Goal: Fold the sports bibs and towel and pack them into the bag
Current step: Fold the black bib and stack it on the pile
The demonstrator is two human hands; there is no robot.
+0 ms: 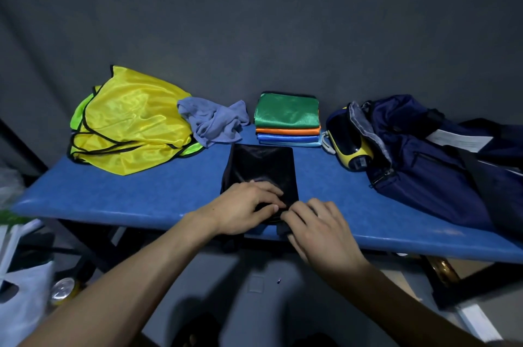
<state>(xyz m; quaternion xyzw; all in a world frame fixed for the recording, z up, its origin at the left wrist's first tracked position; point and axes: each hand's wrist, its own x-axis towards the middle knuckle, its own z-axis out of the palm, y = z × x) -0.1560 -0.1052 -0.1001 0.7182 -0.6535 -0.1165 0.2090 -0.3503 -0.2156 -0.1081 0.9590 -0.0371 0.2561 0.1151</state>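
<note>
A black bib [260, 165] lies folded into a narrow rectangle on the blue table [141, 191], its near end at the front edge. My left hand [246, 208] rests on that near end with its fingers curled onto the cloth. My right hand [314, 225] pinches the bib's near right corner at the table edge. Behind the bib sits a stack of folded bibs [287, 123], green on top, then orange and blue. A crumpled grey-blue towel [212, 120] lies left of the stack. Unfolded yellow bibs [130, 123] are heaped at the far left. The navy bag [430, 159] lies open at the right.
A yellow and black object [349, 145] sits in the mouth of the bag. White paper [455, 140] lies on the bag. Under the table at the left are a white plastic bag [22, 307] and a can [62, 288]. A dark wall stands close behind.
</note>
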